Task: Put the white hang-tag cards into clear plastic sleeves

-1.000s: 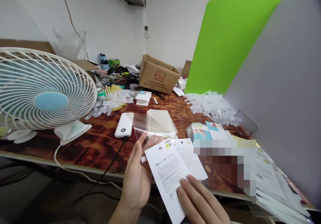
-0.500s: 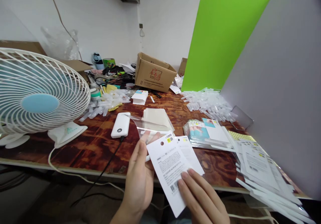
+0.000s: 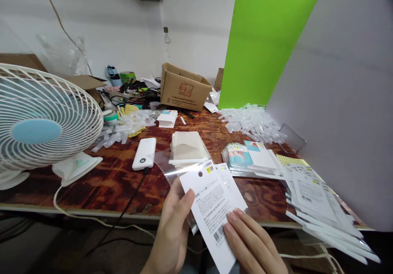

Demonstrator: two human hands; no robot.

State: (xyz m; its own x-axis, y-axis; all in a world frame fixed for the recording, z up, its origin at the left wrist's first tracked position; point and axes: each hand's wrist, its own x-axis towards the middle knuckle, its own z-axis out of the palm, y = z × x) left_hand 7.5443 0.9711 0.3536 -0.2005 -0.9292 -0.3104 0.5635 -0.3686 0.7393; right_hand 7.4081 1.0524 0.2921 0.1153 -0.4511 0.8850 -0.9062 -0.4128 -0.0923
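Observation:
My left hand (image 3: 172,233) holds a clear plastic sleeve (image 3: 172,168) from below, thumb lying on a white printed card (image 3: 211,212). My right hand (image 3: 251,245) pinches the lower right of that card, fingers on its barcode side. The card has a punched hole, a yellow sticker and small black text, and its top lies against the sleeve's mouth. A second white card (image 3: 233,188) lies just behind it. Both hands hover over the near edge of the dark wooden table (image 3: 104,184).
A white desk fan (image 3: 39,122) stands at the left, a white power bank (image 3: 144,153) with a black cable beside it. A stack of clear sleeves (image 3: 187,147), printed packets (image 3: 248,157), white cards (image 3: 319,204), small plastic tubes (image 3: 251,122), a cardboard box (image 3: 184,87), green board (image 3: 264,40) and grey board (image 3: 340,93).
The card has dropped lower and nearer to me, and my left thumb now lies on its face. The clear sleeve has swung from upright to flatter behind the card. The view has shifted right.

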